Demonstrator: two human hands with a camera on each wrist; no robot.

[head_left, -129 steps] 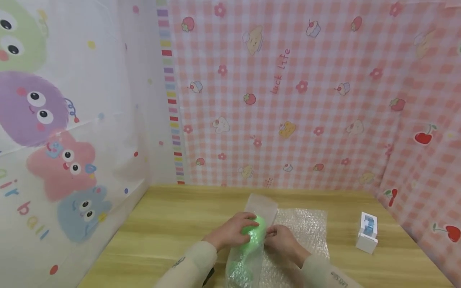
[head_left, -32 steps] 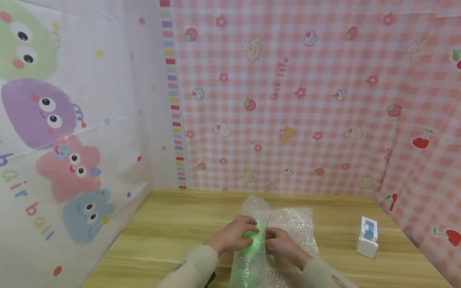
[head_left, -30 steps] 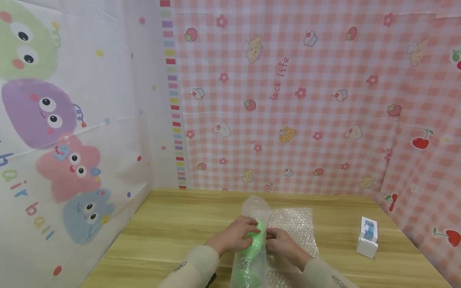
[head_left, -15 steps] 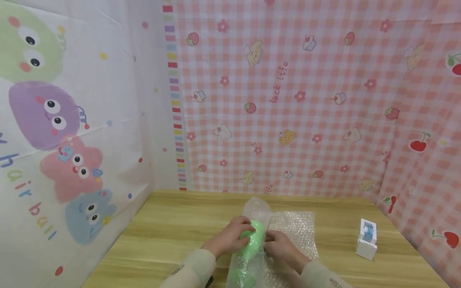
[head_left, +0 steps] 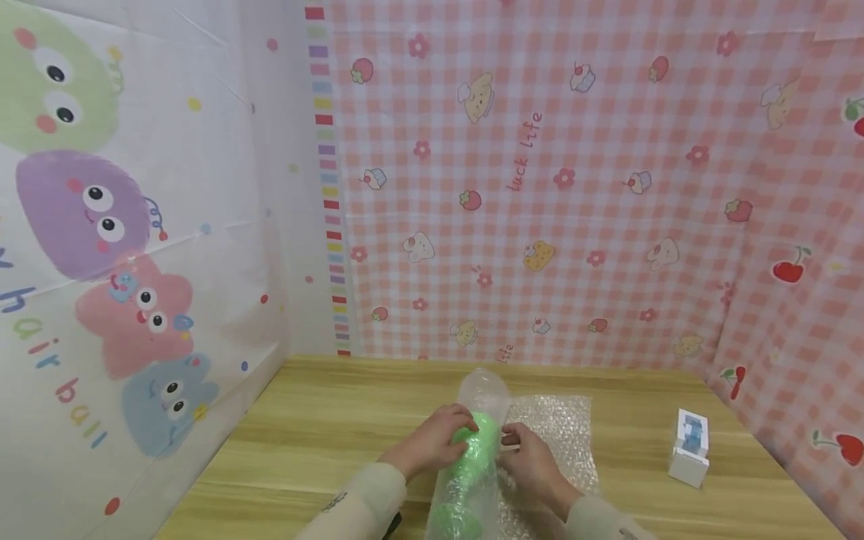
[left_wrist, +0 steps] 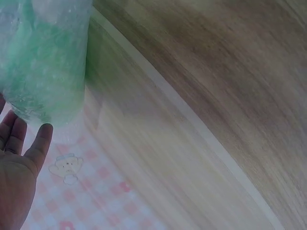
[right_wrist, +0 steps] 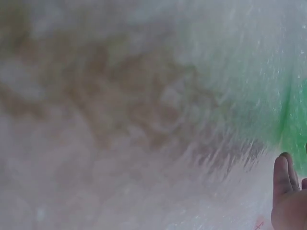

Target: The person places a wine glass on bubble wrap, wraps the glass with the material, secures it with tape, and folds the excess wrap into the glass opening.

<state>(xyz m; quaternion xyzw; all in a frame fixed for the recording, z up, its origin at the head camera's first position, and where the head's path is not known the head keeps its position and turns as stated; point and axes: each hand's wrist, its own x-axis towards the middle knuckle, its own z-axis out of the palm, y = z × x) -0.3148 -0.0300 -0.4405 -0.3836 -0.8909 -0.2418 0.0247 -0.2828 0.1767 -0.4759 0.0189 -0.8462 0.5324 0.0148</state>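
A green object [head_left: 480, 450] with broad ends and a narrower middle lies lengthwise on the table inside a roll of clear bubble wrap [head_left: 483, 390]. My left hand [head_left: 432, 441] holds the roll from its left, fingers curved over the top; in the left wrist view the fingertips meet the wrapped green end [left_wrist: 45, 72]. At the roll's right side my right hand [head_left: 535, 461] pinches at the wrap's edge with bent fingers. Beneath that hand, a flat sheet of bubble wrap [head_left: 560, 420] stretches out to the right. Blurred wrap fills most of the right wrist view.
A white holder [head_left: 690, 450] with a blue piece in it stands at the table's right. Something dark [head_left: 394, 525] shows partly under the left sleeve. The wooden table [head_left: 324, 420] is bounded by a printed cloth on the left and pink checked cloth [head_left: 540, 225] behind and right.
Since the oldest frame, the wrap's far end has drawn in to a rounded tube, and the flat sheet reaches less far right. Lately the right fingers have shifted slightly at the edge.
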